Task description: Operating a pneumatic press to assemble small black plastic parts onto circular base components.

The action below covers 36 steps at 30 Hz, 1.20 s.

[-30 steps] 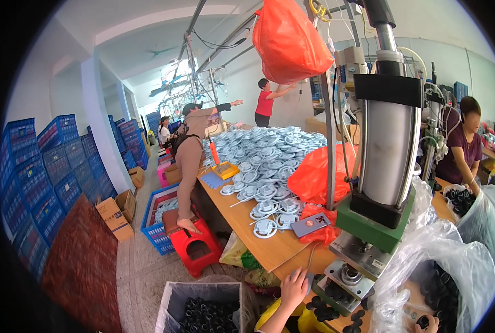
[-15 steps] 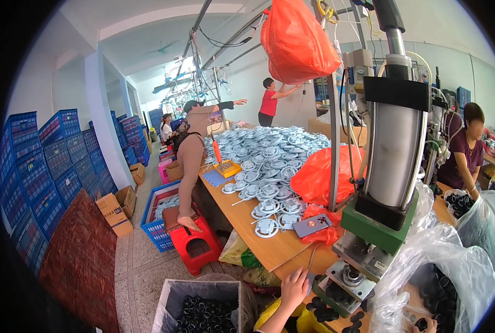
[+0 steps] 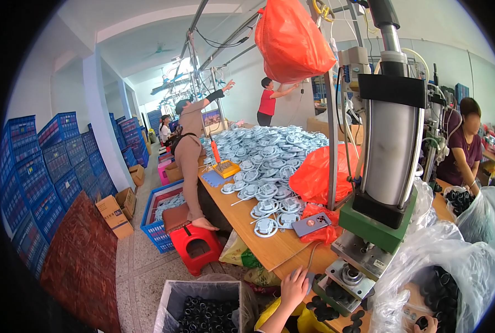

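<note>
Left hand: (image 3: 293,288) raised at the table edge, fingers spread loosely, holding nothing; fingertips at the front of the wooden table (image 3: 258,238), just beside the press base.
Right hand: (image 3: 425,323) only a sliver visible at the lower edge, near small black parts; whether open or closed cannot be told.
Black rings: (image 3: 325,309) loose pile on the table in front of the press, just right of the left hand.
Press: (image 3: 389,150) upright metal cylinder on a green block, its metal base plate (image 3: 352,273) next to the rings.
Clear bag: (image 3: 430,277) right of the press, holding more black parts.
Grey bin: (image 3: 200,308) on the floor left of the hand, filled with black rings.
Phone: (image 3: 311,224) flat on the table, resting against an orange bag (image 3: 320,177).
White discs: (image 3: 269,166) heaped across the far table.
Red stool: (image 3: 197,244) beside the table; a person (image 3: 189,150) stands on it, reaching upward.
Blue crates: (image 3: 42,172) stacked along the left wall.
</note>
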Motion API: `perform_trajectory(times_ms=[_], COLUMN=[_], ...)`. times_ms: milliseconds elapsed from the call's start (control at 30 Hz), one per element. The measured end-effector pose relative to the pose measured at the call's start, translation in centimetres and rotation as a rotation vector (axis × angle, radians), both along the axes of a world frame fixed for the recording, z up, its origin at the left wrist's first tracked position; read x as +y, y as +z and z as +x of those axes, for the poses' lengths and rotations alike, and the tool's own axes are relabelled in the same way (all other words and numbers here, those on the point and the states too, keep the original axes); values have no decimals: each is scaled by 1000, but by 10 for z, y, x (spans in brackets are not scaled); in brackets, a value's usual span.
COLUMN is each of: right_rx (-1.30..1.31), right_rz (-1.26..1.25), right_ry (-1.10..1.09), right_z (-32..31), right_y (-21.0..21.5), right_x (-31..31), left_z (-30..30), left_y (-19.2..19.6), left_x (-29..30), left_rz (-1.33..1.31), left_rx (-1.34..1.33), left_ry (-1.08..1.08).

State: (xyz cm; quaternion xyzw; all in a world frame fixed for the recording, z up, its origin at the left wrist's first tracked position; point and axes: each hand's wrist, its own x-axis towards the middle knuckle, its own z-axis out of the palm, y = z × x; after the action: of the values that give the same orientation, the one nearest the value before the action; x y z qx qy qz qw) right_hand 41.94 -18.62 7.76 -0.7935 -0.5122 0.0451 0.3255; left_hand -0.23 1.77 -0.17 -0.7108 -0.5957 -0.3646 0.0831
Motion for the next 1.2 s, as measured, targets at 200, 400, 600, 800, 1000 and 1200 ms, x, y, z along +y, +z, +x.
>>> perform_trajectory(times_ms=[200, 400, 600, 800, 1000, 1200], right_rx=[33, 36, 36, 33, 46, 43], right_rz=[14, 44, 47, 49, 73, 83], right_ry=[-6, 4, 5, 25, 24, 29], right_z=[-3, 3, 8, 4, 2, -1], right_y=[4, -5, -16, -8, -7, -7], right_x=[0, 0, 1, -2, -2, 5], left_z=[-1, 0, 0, 1, 0, -2], left_y=[0, 2, 1, -1, -1, 2], left_x=[1, 0, 0, -1, -1, 4], left_rz=[-10, -10, -15, 4, -1, -13], left_rx=[-7, -7, -6, -1, -4, 1], left_ry=[-15, -9, -9, -15, -7, -4])
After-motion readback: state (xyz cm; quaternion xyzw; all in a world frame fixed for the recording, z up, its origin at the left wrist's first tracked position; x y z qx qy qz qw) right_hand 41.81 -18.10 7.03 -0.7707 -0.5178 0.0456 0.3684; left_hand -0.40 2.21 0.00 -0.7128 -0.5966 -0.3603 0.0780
